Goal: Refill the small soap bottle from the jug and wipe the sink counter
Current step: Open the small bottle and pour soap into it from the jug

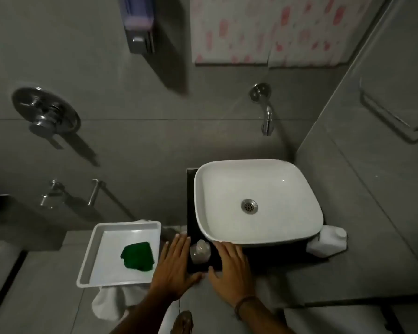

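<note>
Your two hands are apart, one on each side of the small soap bottle point(200, 251), which stands upright on the near left corner of the dark sink counter point(263, 255). Your left hand point(173, 266) lies open just left of the bottle, fingers spread and pointing far, over the counter's left edge. Your right hand point(229, 268) lies open just right of the bottle, fingers spread, fingertips at the near rim of the white basin point(299, 227). Neither hand grips the bottle; whether either palm touches it cannot be told from this view.

The white jug point(328, 241) lies at the right near corner of the basin, well apart from both hands.

To the left of your left hand, a white tray point(92, 261) holds a green cloth point(138, 256); a white cloth point(109, 303) hangs below the tray's near edge. The wall tap point(266, 114) projects above the far side of the basin
</note>
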The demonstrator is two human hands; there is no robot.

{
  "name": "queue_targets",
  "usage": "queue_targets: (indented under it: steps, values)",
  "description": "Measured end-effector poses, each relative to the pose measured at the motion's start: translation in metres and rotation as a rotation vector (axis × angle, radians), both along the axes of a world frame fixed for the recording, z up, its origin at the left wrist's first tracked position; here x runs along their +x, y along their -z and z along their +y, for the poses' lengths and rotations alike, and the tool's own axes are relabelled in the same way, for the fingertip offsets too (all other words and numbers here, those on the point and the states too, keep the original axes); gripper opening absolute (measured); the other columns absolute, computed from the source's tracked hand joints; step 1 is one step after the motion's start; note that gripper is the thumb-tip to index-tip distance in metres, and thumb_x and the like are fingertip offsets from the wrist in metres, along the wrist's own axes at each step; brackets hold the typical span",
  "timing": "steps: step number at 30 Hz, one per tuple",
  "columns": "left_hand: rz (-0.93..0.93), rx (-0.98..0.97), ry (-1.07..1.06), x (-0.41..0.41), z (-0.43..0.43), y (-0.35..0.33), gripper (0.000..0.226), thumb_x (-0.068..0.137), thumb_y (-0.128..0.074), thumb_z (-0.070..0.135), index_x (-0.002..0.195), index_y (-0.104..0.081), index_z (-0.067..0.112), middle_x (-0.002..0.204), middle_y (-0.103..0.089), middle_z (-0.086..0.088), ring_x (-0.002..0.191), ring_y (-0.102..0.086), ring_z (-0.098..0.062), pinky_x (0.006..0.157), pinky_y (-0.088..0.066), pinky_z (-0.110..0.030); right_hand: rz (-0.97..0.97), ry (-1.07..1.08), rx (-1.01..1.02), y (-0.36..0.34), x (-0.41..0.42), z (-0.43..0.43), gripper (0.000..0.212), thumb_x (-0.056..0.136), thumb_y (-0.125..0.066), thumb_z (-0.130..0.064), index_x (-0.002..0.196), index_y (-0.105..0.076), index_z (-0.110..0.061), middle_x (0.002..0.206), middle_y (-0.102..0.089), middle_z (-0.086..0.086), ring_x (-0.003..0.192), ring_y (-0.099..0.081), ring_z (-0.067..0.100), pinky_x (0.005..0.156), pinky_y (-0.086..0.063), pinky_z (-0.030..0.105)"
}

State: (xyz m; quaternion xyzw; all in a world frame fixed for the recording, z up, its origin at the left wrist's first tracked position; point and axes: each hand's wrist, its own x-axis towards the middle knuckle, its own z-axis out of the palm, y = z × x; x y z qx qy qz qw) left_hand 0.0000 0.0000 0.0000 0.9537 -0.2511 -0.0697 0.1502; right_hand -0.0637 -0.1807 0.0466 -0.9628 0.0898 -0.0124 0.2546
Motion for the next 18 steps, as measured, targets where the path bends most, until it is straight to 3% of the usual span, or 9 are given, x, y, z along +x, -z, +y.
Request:
queue_targets:
  steps: [2, 5, 7, 10, 12, 14, 16, 18]
  values:
    - [0.173, -0.124, -0.009, 0.012, -0.003, 0.007, 0.098, 0.092, -0.055, 0.070, 0.166, -0.026, 0.014, 0.174, -0.026, -0.007, 0.163, -0.019, -0.028, 0.132, -0.013, -0.043, 0.028, 0.153, 0.246, 0.009, 0.010, 0.019, 0.065, 0.071, -0.069, -0.049, 0.134, -0.053, -0.045, 0.134, -0.057, -0.022, 0.119, -0.056, 0.004, 0.098, -0.052, 0.022]
    - [0.347, -0.350, -0.014, 0.025, -0.006, 0.013, 0.073, 0.089, -0.063, 0.056, 0.151, -0.052, 0.020, 0.150, -0.059, -0.002, 0.140, -0.056, -0.021, 0.112, -0.046, -0.032, 0.036, 0.366, 0.480, 0.016, 0.023, 0.041, 0.056, 0.062, -0.082, -0.048, 0.107, -0.055, -0.065, 0.109, -0.065, -0.034, 0.092, -0.064, -0.005, 0.069, -0.054, 0.010]
    - [0.402, -0.443, -0.048, 0.029, -0.004, 0.014, 0.058, 0.088, -0.071, 0.050, 0.140, -0.060, 0.028, 0.132, -0.066, 0.009, 0.119, -0.064, -0.009, 0.094, -0.047, -0.015, 0.016, 0.479, 0.570, 0.022, 0.032, 0.048, 0.049, 0.059, -0.088, -0.043, 0.096, -0.061, -0.059, 0.100, -0.067, -0.031, 0.089, -0.065, -0.007, 0.065, -0.057, 0.015]
    - [0.429, -0.484, -0.046, 0.034, 0.000, 0.018, 0.055, 0.083, -0.079, 0.038, 0.135, -0.066, 0.025, 0.125, -0.068, 0.011, 0.112, -0.066, -0.007, 0.089, -0.039, 0.000, 0.000, 0.552, 0.566, 0.026, 0.041, 0.055, 0.037, 0.061, -0.091, -0.033, 0.090, -0.069, -0.038, 0.092, -0.071, -0.018, 0.084, -0.067, 0.000, 0.072, -0.062, 0.025]
    - [0.447, -0.498, -0.016, 0.038, 0.002, 0.019, 0.057, 0.081, -0.081, 0.035, 0.135, -0.067, 0.023, 0.127, -0.070, 0.007, 0.114, -0.067, -0.008, 0.092, -0.042, -0.005, -0.011, 0.547, 0.535, 0.030, 0.041, 0.055, 0.032, 0.067, -0.089, -0.021, 0.093, -0.074, -0.032, 0.099, -0.073, -0.014, 0.092, -0.068, 0.004, 0.082, -0.063, 0.033]
    - [0.447, -0.521, 0.016, 0.041, 0.003, 0.021, 0.058, 0.082, -0.083, 0.034, 0.136, -0.067, 0.021, 0.129, -0.070, 0.005, 0.116, -0.067, -0.011, 0.095, -0.047, -0.016, -0.003, 0.492, 0.556, 0.029, 0.039, 0.054, 0.043, 0.073, -0.083, -0.009, 0.109, -0.075, -0.030, 0.113, -0.073, -0.011, 0.105, -0.068, 0.008, 0.094, -0.060, 0.036]
    - [0.440, -0.540, 0.039, 0.042, 0.003, 0.022, 0.059, 0.083, -0.085, 0.032, 0.138, -0.066, 0.019, 0.132, -0.070, 0.002, 0.118, -0.067, -0.013, 0.099, -0.053, -0.026, -0.006, 0.476, 0.604, 0.026, 0.034, 0.055, 0.062, 0.073, -0.082, -0.003, 0.127, -0.067, -0.029, 0.124, -0.068, -0.012, 0.115, -0.064, 0.006, 0.099, -0.057, 0.027]
    - [0.439, -0.560, 0.042, 0.042, 0.004, 0.024, 0.059, 0.085, -0.085, 0.029, 0.140, -0.065, 0.019, 0.133, -0.070, 0.001, 0.120, -0.067, -0.015, 0.103, -0.055, -0.035, -0.031, 0.530, 0.626, 0.022, 0.033, 0.061, 0.074, 0.067, -0.088, -0.007, 0.129, -0.060, -0.035, 0.122, -0.066, -0.016, 0.112, -0.064, 0.004, 0.090, -0.056, 0.014]
